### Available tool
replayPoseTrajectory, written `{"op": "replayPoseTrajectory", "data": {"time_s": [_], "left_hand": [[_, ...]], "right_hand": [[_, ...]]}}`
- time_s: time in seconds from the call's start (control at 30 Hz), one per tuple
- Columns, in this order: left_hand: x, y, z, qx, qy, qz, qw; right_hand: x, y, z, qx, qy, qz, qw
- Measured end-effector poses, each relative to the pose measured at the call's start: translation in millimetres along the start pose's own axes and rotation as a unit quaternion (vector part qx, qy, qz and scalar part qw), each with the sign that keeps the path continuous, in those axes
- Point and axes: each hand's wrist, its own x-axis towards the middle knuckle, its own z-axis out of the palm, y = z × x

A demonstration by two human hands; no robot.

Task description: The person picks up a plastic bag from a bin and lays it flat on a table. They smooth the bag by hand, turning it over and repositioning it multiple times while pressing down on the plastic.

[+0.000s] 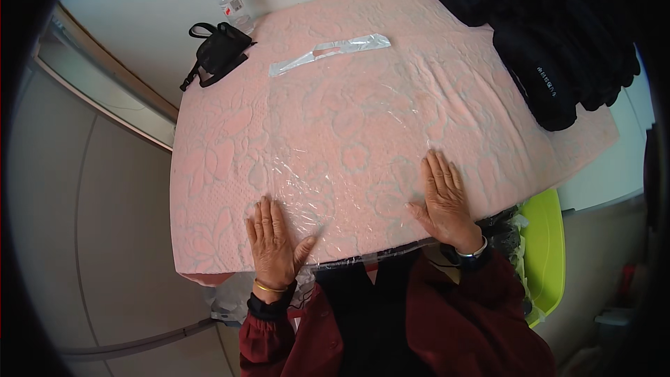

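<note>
A clear plastic bag (328,146) with a white handle strip (331,52) along its far end lies spread on the pink patterned cloth (216,132) that covers the table. My left hand (274,248) rests flat on the bag's near left edge, thumb apart from the fingers. At the near right edge, my right hand (444,199) lies palm down with its fingers stretched out. Neither hand grips anything. Creases and shiny reflections run across the plastic beside my left hand.
Several black fabric items (537,49) are piled at the far right of the table. A black pouch with straps (220,52) and a clear plastic bottle (235,8) stand at the far left, near the wall. Below the table's right edge is a lime-green bin (544,251) with bagged contents.
</note>
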Motion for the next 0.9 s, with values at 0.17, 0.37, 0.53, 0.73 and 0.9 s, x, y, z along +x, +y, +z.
{"op": "replayPoseTrajectory", "data": {"time_s": [0.17,0.37,0.53,0.73,0.9], "left_hand": [[1,-9,-2,-0.007,0.006,-0.023,1.0],[-7,-8,5,-0.003,0.028,-0.029,0.999],[-20,-10,1,-0.031,0.045,-0.042,0.998],[-26,-6,4,-0.084,0.08,-0.018,0.993],[-20,11,1,-0.074,0.168,0.041,0.982]], "right_hand": [[-1,10,3,-0.016,0.006,0.01,1.0],[-11,8,-4,0.017,0.026,0.002,1.0],[-43,-12,-11,0.024,0.074,0.005,0.997],[-64,-31,-16,0.212,0.155,0.019,0.965],[-72,-28,-6,0.454,0.096,0.139,0.875]]}}
